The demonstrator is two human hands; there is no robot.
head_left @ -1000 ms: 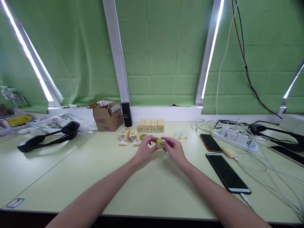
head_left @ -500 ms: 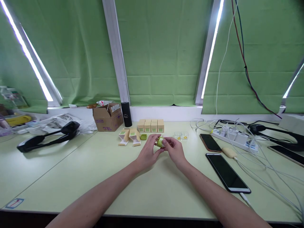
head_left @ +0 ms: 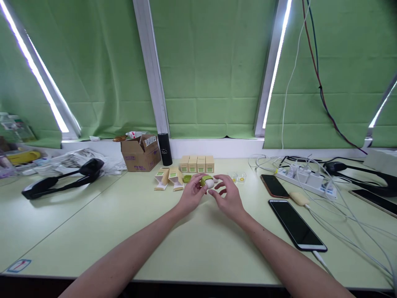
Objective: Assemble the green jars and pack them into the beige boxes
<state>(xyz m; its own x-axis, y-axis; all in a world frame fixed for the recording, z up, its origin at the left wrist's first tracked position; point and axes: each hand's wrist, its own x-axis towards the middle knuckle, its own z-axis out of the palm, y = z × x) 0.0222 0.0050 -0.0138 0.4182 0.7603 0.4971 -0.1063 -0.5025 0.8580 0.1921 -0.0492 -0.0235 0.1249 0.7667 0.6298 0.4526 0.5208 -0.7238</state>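
My left hand (head_left: 191, 193) grips a small green and white object (head_left: 207, 181) above the middle of the table. Close to its right side is my right hand (head_left: 228, 196), fingers apart and curved; whether a fingertip touches the white part is hard to tell. Behind the hands stands a row of small cardboard boxes (head_left: 197, 164). Two opened boxes (head_left: 169, 178) lie to their left, beside a small green container (head_left: 187, 178) partly hidden by my left fingers. Clear plastic pieces with yellow centres (head_left: 241, 177) lie beyond my right hand.
Two phones (head_left: 297, 225) (head_left: 274, 186), a power strip (head_left: 305, 179) and loose white cables are on the right. A larger carton (head_left: 141, 153) and a black cylinder (head_left: 165, 149) stand at the back. Black headgear (head_left: 63, 180) lies at the left.
My right hand has opened and drawn slightly away from the green object. The object has turned in my left hand, so its white end now shows toward me.
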